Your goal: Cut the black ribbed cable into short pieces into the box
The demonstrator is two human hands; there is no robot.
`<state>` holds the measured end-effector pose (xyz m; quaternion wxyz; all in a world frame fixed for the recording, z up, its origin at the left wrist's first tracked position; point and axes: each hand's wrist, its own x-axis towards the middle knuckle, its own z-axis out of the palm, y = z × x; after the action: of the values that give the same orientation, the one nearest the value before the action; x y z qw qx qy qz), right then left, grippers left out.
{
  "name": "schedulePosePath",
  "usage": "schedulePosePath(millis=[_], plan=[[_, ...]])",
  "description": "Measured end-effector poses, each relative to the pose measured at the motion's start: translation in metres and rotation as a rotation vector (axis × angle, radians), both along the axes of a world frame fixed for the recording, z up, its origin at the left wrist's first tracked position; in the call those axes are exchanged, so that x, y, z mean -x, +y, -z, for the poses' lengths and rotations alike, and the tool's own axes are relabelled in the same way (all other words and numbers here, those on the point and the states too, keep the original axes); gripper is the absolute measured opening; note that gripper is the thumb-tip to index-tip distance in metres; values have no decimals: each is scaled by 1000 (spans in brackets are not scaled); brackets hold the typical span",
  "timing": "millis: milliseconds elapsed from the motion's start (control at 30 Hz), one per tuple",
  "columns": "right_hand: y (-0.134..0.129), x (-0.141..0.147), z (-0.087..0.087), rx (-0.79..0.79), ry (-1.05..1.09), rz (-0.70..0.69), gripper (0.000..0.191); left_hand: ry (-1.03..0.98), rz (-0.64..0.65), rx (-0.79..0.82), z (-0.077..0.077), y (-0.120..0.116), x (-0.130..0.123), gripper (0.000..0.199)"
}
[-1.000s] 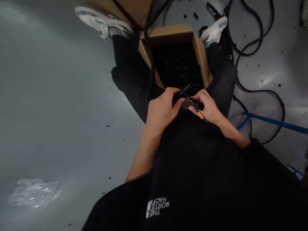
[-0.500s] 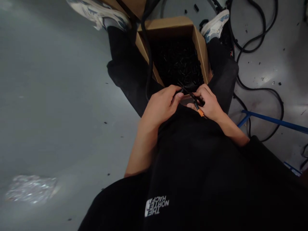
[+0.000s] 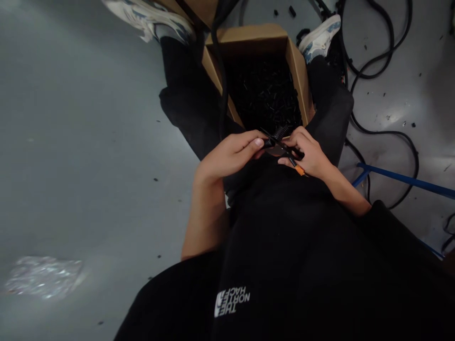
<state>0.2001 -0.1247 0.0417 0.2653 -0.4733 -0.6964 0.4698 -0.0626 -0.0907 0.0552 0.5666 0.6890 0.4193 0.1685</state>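
Head view: the left hand pinches a black ribbed piece in its fingers, one end jutting toward the box. The right hand has its fingers wrapped around a black tool with an orange end; its thin length crosses the ribbed piece, contact unclear. Just beyond, a cardboard box holds many small black pieces. Farther off, black hose loops over the grey floor.

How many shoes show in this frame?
2. The left shoe is up and left of the open cardboard box, cut off by the picture's top edge; the right shoe is beside its upper right corner.
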Motion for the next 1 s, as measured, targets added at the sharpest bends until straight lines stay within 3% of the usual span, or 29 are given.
schedulePosePath(millis=[233,433,700,833,1000], plan=[[2,3,8,-6,-46,-11,64,29,76,9,7,-3,-9,55],[1,-6,18,29,-27,23,59,75,-187,-118,17,-3,1,52],[-6,-9,20,-17,-66,56,56,-162,-556,-206,43,-6,-23,62],[-9,-7,10,-2,-109,68,56,-170,-604,-219,52,-10,-39,65],[-9,-10,9,-9,-135,113,56,-120,-562,-221,50,-12,-49,57]])
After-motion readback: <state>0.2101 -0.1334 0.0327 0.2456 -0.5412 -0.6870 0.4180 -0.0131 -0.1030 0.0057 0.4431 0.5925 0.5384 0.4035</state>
